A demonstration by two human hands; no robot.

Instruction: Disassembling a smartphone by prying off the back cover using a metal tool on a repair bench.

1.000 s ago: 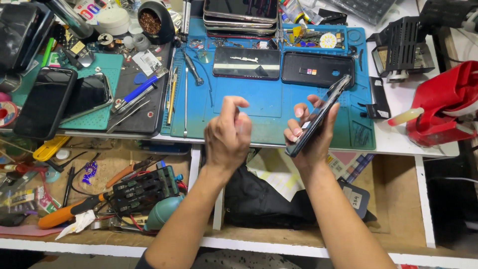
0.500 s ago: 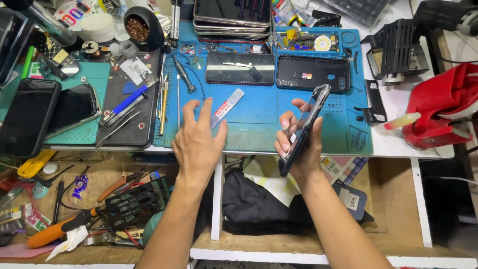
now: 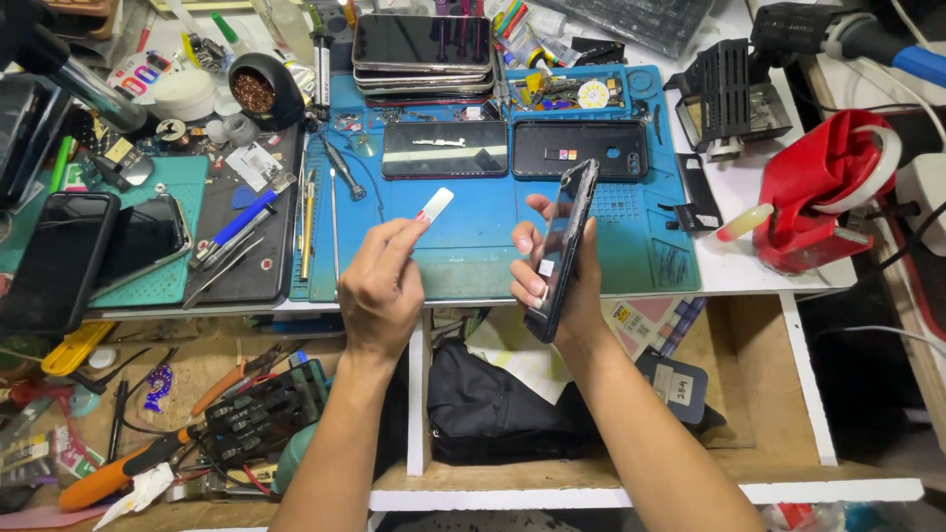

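My right hand (image 3: 557, 271) covers much of the dark phone (image 3: 560, 248), held edge-on, so I cannot see its screen. The left hand (image 3: 379, 286) hides the lower end of the white strip (image 3: 434, 205). The phone stack (image 3: 424, 49) is cut off by the top edge.

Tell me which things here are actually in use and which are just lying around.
In use:
left hand pinching a small white flat tool
right hand holding a dark phone on edge

Lying about:
stack of phones
red tape dispenser
blue pen
black bag
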